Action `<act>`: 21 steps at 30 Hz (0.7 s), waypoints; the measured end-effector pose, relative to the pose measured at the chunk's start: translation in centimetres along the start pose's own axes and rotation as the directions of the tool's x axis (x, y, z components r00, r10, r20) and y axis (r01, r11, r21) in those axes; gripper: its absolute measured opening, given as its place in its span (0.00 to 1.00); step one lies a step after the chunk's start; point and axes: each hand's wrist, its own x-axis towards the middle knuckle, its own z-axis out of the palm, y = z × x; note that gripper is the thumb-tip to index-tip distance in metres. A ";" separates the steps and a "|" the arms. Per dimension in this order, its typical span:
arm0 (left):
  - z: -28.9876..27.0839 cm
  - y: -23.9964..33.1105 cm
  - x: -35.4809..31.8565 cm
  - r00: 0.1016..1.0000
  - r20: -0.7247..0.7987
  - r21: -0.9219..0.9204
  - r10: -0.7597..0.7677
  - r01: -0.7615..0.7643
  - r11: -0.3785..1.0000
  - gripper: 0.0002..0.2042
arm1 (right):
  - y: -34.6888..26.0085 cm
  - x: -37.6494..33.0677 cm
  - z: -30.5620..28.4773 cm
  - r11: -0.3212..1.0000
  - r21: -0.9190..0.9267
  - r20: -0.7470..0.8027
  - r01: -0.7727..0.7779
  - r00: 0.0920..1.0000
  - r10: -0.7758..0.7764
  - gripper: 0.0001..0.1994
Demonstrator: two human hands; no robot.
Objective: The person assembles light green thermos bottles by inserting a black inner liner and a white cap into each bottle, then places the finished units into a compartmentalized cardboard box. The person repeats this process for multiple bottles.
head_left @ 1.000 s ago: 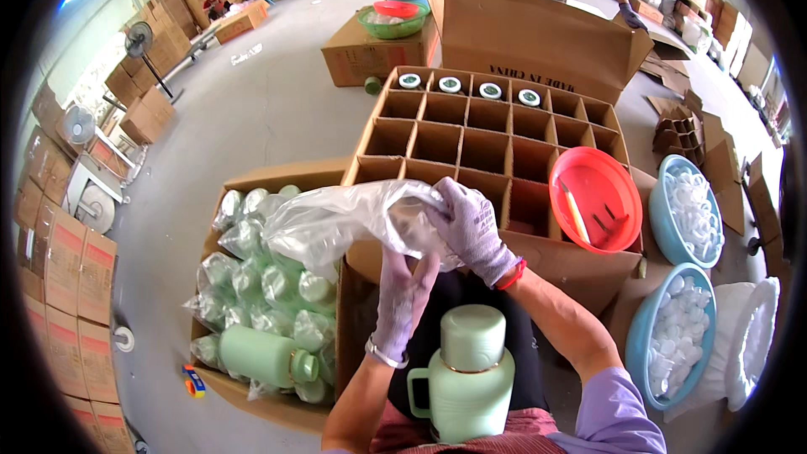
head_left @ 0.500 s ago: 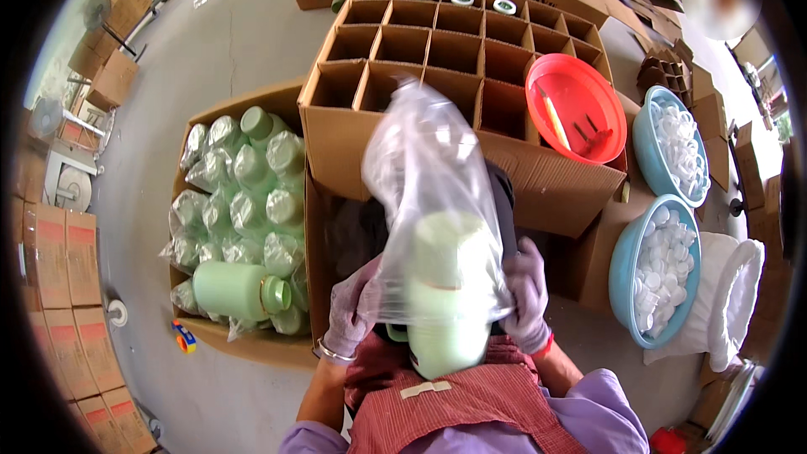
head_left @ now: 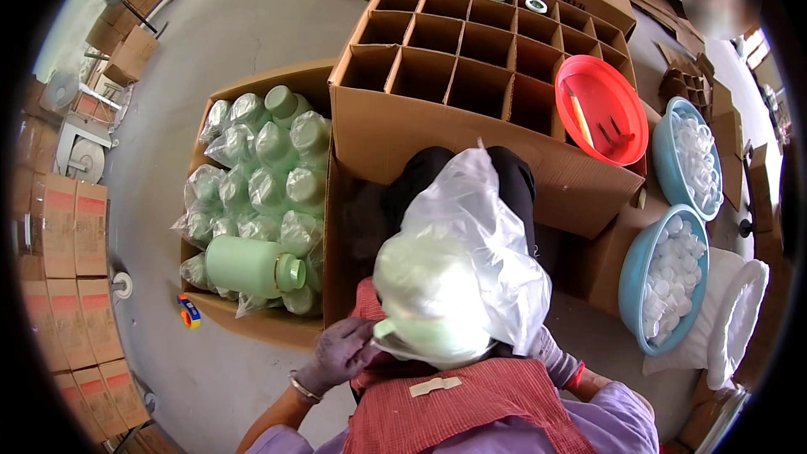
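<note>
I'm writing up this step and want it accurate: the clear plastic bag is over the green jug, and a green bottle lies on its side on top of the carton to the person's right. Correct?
Not quite: the green bottle lies atop the carton to the person's left, as the head view shows. The clear plastic bag is indeed over the green jug.

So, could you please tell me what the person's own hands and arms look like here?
The left hand and right hand wear greyish-purple gloves. There is a silvery bangle at the left wrist and a red band at the right. The sleeves are lavender.
</note>
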 end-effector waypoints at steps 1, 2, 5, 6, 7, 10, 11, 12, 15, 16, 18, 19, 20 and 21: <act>0.9 0.1 0.1 0.993 -0.061 0.045 0.101 -0.098 0.994 0.14 | -0.6 0.2 -0.5 0.995 -0.098 -0.007 -0.013 1.000 0.012 0.13; 2.2 0.7 0.0 0.998 0.015 0.027 0.063 -0.064 0.998 0.16 | -0.2 -0.3 -0.4 0.990 -0.139 0.059 -0.012 0.998 0.020 0.12; 4.4 1.2 -0.6 0.984 0.168 -0.038 -0.055 0.062 0.997 0.16 | -1.0 -1.1 -1.2 0.970 -0.233 0.191 0.068 0.981 -0.023 0.10; 4.1 1.4 -0.4 0.975 0.223 -0.048 0.026 -0.016 0.999 0.16 | -1.1 -1.6 -0.9 0.967 -0.239 0.234 0.090 0.972 -0.033 0.09; 3.5 1.7 -0.3 0.955 0.276 -0.062 0.106 -0.092 0.994 0.17 | -1.3 -2.1 -0.8 0.964 -0.242 0.277 0.112 0.960 -0.042 0.09; 0.2 0.4 1.9 0.950 0.308 -0.071 -0.053 0.078 0.994 0.19 | -1.2 -1.7 -0.7 0.954 -0.286 0.262 0.087 0.965 -0.010 0.09; -0.7 0.1 2.7 0.937 0.301 -0.070 -0.175 0.205 0.976 0.20 | -1.3 -1.7 -0.6 0.948 -0.306 0.254 0.087 0.967 -0.007 0.10; -0.6 0.7 3.7 0.975 0.164 -0.109 -0.152 0.172 0.979 0.21 | -1.7 -1.2 -0.7 0.964 -0.264 0.205 0.033 0.979 0.023 0.10; 1.7 3.9 6.3 0.970 0.088 -0.357 -0.227 0.244 0.902 0.23 | -2.6 -0.2 -0.5 0.971 -0.235 -0.132 -0.044 0.991 0.013 0.09; 2.1 3.7 5.2 0.944 0.157 -0.194 -0.289 0.317 0.929 0.23 | -3.4 0.4 -0.8 0.975 -0.206 -0.205 -0.083 0.978 0.040 0.09; 3.9 1.8 1.2 0.933 0.273 0.010 -0.233 0.239 0.971 0.22 | -3.3 0.0 -0.6 0.967 -0.242 -0.124 -0.075 0.991 0.046 0.08; 5.2 0.6 -1.6 0.937 0.328 0.032 -0.116 0.112 0.993 0.22 | -3.1 -0.4 -0.6 0.965 -0.251 -0.079 -0.070 0.996 0.051 0.08; 5.8 -0.4 -3.1 0.924 0.383 0.039 0.010 -0.027 0.999 0.22 | -1.9 -1.5 -0.1 0.970 -0.240 0.104 -0.019 0.994 0.046 0.08; 5.5 -0.8 -3.2 0.930 0.368 -0.054 0.000 0.021 0.998 0.20 | -0.6 -3.0 1.0 0.971 -0.238 0.218 0.000 0.974 0.053 0.09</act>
